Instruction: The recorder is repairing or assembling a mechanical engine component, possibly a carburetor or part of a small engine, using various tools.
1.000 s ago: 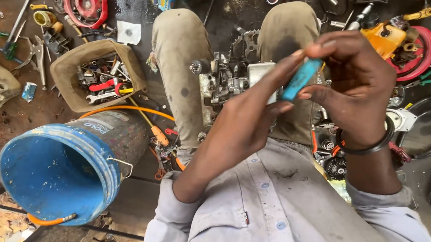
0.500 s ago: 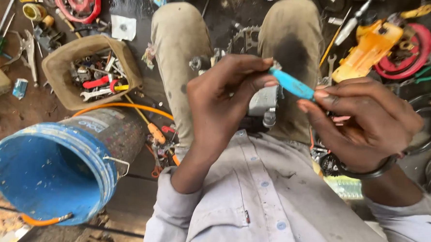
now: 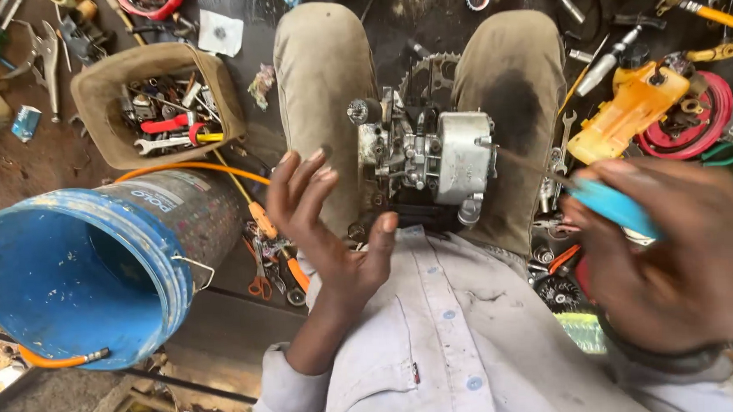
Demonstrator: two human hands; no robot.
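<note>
A small grey metal engine part (image 3: pixel 430 158) sits between my knees on my lap. My right hand (image 3: pixel 682 258) is closed around a screwdriver with a light blue handle (image 3: pixel 618 207); its thin shaft points left toward the part's side. My left hand (image 3: pixel 322 224) hovers open just left of the part, fingers spread, holding nothing.
A blue plastic bucket (image 3: pixel 73 276) lies tipped at the left with an orange hose (image 3: pixel 184 169) over it. A tan tray of spanners and bits (image 3: pixel 102 94) sits behind it. Yellow and red machine parts (image 3: pixel 650 103) and loose tools lie at the right.
My hands have parted. The left hand let go of the screwdriver and opened at the left; the right hand carried the screwdriver out to the right, uncovering the engine part.
</note>
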